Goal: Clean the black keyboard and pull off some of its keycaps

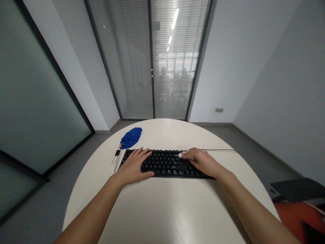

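While the left hand (136, 165) lies with fingers spread over the left end of the black keyboard (164, 163), the right hand (203, 161) has its fingers gathered on a small white wad (181, 155). The keyboard, beneath both sets of fingers, is judged light, stiff and best gripped by its edges; the wad appears soft, pinchable. Covered areas and the wad's underside are hidden.

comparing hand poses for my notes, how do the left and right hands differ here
The left hand is spread, while the right hand is curled. The right hand holds a small white item at its fingertips; the left hand shows nothing held. Both are over the black keyboard.
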`<state>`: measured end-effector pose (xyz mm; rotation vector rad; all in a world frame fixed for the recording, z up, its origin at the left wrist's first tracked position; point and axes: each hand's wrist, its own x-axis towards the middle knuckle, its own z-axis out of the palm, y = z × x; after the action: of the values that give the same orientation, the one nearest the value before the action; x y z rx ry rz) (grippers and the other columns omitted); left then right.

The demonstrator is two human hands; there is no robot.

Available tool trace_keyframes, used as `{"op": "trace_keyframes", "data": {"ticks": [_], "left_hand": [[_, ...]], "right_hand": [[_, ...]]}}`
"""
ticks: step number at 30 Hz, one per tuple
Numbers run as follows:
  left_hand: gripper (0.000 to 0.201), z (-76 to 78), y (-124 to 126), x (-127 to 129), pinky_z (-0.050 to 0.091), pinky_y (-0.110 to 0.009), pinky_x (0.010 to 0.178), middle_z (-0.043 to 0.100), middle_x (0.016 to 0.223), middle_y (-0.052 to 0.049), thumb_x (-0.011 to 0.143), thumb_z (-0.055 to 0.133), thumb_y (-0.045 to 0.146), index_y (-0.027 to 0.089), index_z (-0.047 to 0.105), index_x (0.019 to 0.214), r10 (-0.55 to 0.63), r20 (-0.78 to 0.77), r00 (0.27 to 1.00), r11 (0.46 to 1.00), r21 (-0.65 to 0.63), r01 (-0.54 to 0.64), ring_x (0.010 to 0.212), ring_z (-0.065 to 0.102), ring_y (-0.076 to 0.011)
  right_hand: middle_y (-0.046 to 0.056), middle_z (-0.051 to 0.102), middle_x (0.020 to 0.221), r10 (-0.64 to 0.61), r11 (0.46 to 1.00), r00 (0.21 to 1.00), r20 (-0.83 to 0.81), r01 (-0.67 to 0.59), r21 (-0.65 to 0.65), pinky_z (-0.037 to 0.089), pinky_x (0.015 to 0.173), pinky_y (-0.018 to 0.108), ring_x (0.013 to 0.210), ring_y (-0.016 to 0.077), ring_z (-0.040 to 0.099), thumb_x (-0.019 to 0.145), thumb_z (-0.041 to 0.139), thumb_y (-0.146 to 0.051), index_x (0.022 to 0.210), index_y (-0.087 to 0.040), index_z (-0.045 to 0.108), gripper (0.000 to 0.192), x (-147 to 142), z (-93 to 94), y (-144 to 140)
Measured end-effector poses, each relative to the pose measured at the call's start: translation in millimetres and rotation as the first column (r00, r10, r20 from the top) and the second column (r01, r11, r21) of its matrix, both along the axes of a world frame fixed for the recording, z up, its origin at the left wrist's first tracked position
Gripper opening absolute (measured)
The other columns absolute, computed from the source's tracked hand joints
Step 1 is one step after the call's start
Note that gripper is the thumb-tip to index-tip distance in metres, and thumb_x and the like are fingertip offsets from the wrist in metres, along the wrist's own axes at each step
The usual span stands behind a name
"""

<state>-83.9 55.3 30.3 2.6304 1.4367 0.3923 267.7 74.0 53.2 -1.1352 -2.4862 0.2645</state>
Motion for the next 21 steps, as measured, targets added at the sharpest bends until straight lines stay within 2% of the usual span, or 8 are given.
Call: {"op": "trace_keyframes", "data": {"ticks": [8,11,13,15,18,21], "left_hand": [[0.087,-1.0,1.4,-0.5,0.022,-0.055,0.121,0.033,0.160,-0.006,0.082,0.058,0.073,0.027,0.037,0.152,-0.002,0.001,1.000,1.000,0.015,0.002,0.148,0.026,-0.0359],[0.088,-0.2,0.9,0.1,0.022,-0.054,0.121,0.033,0.160,-0.006,0.081,0.057,0.074,0.027,0.036,0.153,0.004,-0.009,1.000,1.000,0.007,-0.004,0.148,0.026,-0.0353],[0.089,-0.3,0.7,0.1,0.021,-0.053,0.121,0.033,0.160,-0.006,0.081,0.056,0.075,0.026,0.036,0.153,0.005,-0.014,1.000,1.000,0.006,-0.005,0.148,0.026,-0.0350],[0.089,-0.9,0.8,-0.2,0.021,-0.053,0.122,0.032,0.160,-0.006,0.081,0.056,0.076,0.026,0.036,0.153,0.005,-0.012,1.000,1.000,0.007,-0.005,0.148,0.026,-0.0350],[0.089,-2.0,1.4,-0.8,0.020,-0.054,0.122,0.032,0.160,-0.006,0.081,0.057,0.075,0.027,0.036,0.153,0.004,-0.004,1.000,1.000,0.004,-0.004,0.148,0.025,-0.0353],[0.088,-2.3,2.0,-0.7,0.019,-0.054,0.122,0.032,0.160,-0.006,0.081,0.058,0.074,0.027,0.036,0.153,0.001,-0.002,1.000,1.000,0.000,-0.001,0.148,0.025,-0.0355]], "right_hand": [[-0.002,0.077,0.101,0.012,0.985,0.997,-0.074,-0.025,-0.169,0.054,0.089,0.030,0.094,0.0184,0.070,0.074,0.052,-0.002,0.097,-0.028,0.080,0.044,4.2,11.8,-6.6],[0.002,0.077,0.102,-0.111,0.991,0.992,-0.062,0.106,-0.080,0.053,0.091,0.034,0.097,0.0207,0.069,0.079,0.053,-0.006,0.100,-0.025,0.078,0.038,7.9,6.0,-2.2],[0.005,0.075,0.109,-0.224,0.974,0.973,-0.061,0.225,0.008,0.051,0.096,0.038,0.104,0.0233,0.067,0.083,0.052,-0.008,0.109,-0.022,0.076,0.038,9.8,-0.2,1.9],[0.007,0.074,0.114,-0.307,0.950,0.951,-0.035,0.308,0.044,0.049,0.099,0.040,0.108,0.0251,0.065,0.085,0.051,-0.009,0.116,-0.019,0.073,0.039,10.1,-6.0,5.0],[0.009,0.073,0.116,-0.346,0.938,0.937,0.038,0.345,0.037,0.049,0.099,0.039,0.107,0.0258,0.066,0.085,0.052,-0.009,0.120,-0.018,0.072,0.041,6.9,-11.2,6.0],[0.007,0.073,0.117,-0.325,0.945,0.944,0.053,0.323,0.044,0.050,0.099,0.038,0.108,0.0254,0.065,0.083,0.051,-0.005,0.120,-0.020,0.072,0.045,1.2,-12.4,4.5]]}}
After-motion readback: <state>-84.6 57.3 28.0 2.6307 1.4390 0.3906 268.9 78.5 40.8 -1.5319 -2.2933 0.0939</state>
